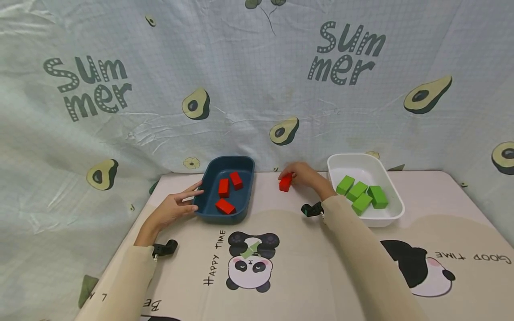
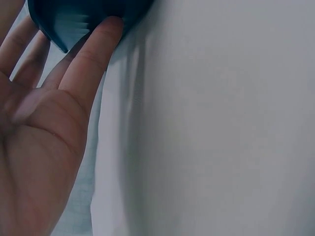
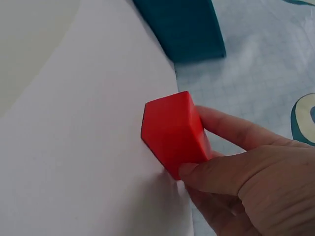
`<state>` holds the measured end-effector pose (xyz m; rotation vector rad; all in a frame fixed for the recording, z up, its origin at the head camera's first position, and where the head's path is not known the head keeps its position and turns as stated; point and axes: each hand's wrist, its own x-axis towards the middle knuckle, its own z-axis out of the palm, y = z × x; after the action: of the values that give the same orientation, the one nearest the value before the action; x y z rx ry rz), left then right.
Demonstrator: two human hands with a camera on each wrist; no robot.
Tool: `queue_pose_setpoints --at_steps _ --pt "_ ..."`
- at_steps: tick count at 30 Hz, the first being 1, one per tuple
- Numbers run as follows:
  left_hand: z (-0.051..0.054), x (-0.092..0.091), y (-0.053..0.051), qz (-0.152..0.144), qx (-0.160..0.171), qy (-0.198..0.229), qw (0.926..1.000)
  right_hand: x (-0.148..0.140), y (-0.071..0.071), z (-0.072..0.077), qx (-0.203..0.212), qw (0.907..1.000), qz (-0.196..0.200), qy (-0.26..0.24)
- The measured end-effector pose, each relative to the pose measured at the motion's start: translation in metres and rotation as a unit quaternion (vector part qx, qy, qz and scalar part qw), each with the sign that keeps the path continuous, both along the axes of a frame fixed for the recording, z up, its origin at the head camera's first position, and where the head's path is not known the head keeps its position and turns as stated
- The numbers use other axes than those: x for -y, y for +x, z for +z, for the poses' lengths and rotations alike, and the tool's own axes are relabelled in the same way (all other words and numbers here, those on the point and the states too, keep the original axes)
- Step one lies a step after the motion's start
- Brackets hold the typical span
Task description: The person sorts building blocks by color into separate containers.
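Note:
My right hand pinches a red block between thumb and fingers, between the two trays. The right wrist view shows the thumb on one side of this red block; whether it touches the table I cannot tell. My left hand is at the left side of a dark blue tray, its fingers extended and touching the wall. From the left wrist, the fingertips of the left hand lie against the blue tray. Inside that tray are three red blocks, apart from one another.
A white tray on the right holds several green blocks; the right forearm passes by its left side. Behind the table hangs a patterned cloth. A tablecloth with printed pandas covers the table.

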<state>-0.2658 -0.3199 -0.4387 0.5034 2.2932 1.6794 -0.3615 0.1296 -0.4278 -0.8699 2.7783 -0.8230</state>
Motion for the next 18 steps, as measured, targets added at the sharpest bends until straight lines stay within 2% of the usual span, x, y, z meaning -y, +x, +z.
queue_pose_setpoints --at_steps 2,4,7,9,13,18 --pt "0.0 0.0 0.0 -0.001 -0.002 0.002 1.0 0.002 0.002 -0.002 0.015 0.9998 -0.005 -0.014" --pt "0.0 0.001 0.0 -0.002 -0.002 0.002 1.0 0.004 0.004 -0.004 0.056 0.9975 -0.027 -0.034" --pt "-0.002 0.002 0.0 -0.005 0.0 0.006 1.0 0.006 0.011 -0.008 0.124 0.9872 -0.073 -0.068" --pt "-0.002 0.002 0.001 -0.006 0.004 0.012 0.9999 0.008 0.015 -0.011 0.15 0.9798 -0.1 -0.086" --pt "-0.001 0.002 0.001 -0.006 0.006 0.021 0.9998 0.01 0.02 -0.016 0.137 0.9767 -0.123 -0.11" --pt "0.0 0.0 0.001 -0.006 0.007 0.015 0.9998 0.009 0.019 -0.017 0.14 0.9795 -0.108 -0.097"
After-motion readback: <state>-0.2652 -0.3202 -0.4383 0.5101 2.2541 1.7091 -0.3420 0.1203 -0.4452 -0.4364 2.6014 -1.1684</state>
